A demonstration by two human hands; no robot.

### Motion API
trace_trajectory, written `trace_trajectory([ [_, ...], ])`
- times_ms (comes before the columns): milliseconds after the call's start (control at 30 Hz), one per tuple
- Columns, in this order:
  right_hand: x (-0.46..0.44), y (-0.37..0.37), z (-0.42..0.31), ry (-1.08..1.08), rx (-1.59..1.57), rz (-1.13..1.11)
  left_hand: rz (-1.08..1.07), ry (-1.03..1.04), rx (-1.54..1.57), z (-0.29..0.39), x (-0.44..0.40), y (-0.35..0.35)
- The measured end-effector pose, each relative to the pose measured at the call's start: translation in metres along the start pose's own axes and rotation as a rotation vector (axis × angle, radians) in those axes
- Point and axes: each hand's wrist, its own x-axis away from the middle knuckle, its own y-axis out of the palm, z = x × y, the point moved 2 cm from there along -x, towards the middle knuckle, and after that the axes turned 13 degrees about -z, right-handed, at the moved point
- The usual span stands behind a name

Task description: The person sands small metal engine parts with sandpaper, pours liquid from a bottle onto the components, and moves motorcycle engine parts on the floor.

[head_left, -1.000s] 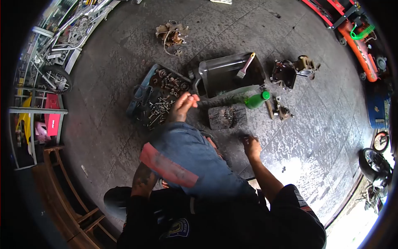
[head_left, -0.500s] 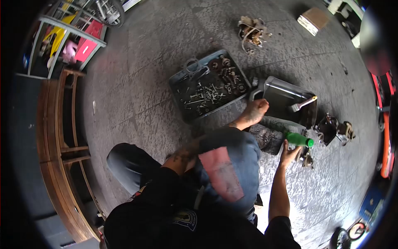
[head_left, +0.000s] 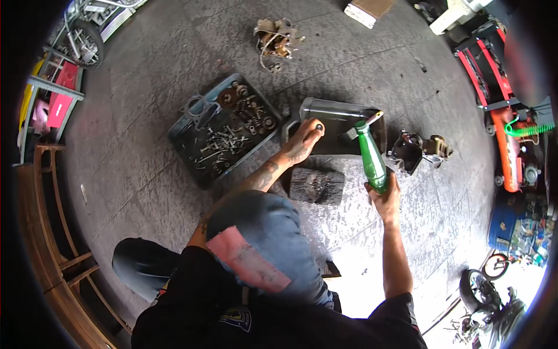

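Observation:
My left hand [head_left: 303,139] is closed on a small dark round part [head_left: 319,127] at the left side of the grey pan [head_left: 334,107]. With its fingers wrapped round the bottom of the green bottle [head_left: 371,156], my right hand [head_left: 386,198] holds it near the pan's right side. The bottle's neck points away from me, towards the brush [head_left: 369,119] lying across the pan's right edge. Below the pan sits a dark rough block [head_left: 317,187]. A blue-grey tray [head_left: 256,152] of bolts, springs and gears lies to the left.
A metal engine part [head_left: 278,42] lies on the floor beyond the tray. More metal parts [head_left: 408,152] are right of the pan. A wooden bench [head_left: 38,232] stands at left, and a red tank [head_left: 507,151] at right. A cardboard box [head_left: 369,10] is at the top.
My right hand has taken hold of the green bottle and lifted it off the floor. My left hand has moved from beside the tray to the pan and closed. The view has swung about.

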Motion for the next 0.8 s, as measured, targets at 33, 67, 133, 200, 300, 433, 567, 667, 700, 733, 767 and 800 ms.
trace_trajectory([
  [33,0.001,-0.014,-0.007,0.012,0.038,-0.039,0.004,0.04,0.03,0.006,-0.003,0.001],
  [67,0.001,-0.027,-0.014,0.024,0.075,-0.079,0.009,0.079,0.058,0.003,-0.007,0.004],
  [133,0.001,-0.052,-0.033,0.037,0.159,-0.113,0.023,0.118,-0.006,0.004,-0.01,0.006],
  [200,-0.001,-0.071,-0.052,0.005,0.193,-0.144,0.044,0.154,-0.068,0.008,-0.011,0.008],
  [300,-0.002,-0.084,-0.065,-0.012,0.294,-0.177,-0.01,-0.033,0.018,0.005,-0.012,0.01],
  [433,-0.008,-0.09,-0.078,0.027,0.35,-0.259,0.004,-0.035,0.028,0.005,-0.013,0.014],
  [567,-0.013,-0.089,-0.081,0.052,0.413,-0.292,-0.059,-0.024,0.007,0.001,-0.015,0.016],
  [667,-0.015,-0.087,-0.084,0.019,0.426,-0.261,-0.049,-0.004,0.047,-0.008,-0.018,0.021],
  [700,-0.016,-0.087,-0.083,0.02,0.428,-0.261,-0.027,0.01,0.078,-0.012,-0.018,0.023],
  [733,-0.016,-0.087,-0.082,0.028,0.437,-0.269,-0.028,0.012,0.08,-0.017,-0.019,0.025],
  [767,-0.016,-0.088,-0.081,0.036,0.445,-0.277,-0.013,0.047,0.073,-0.018,-0.019,0.024],
  [800,-0.016,-0.088,-0.082,0.036,0.446,-0.276,0.003,0.084,0.065,-0.018,-0.019,0.024],
])
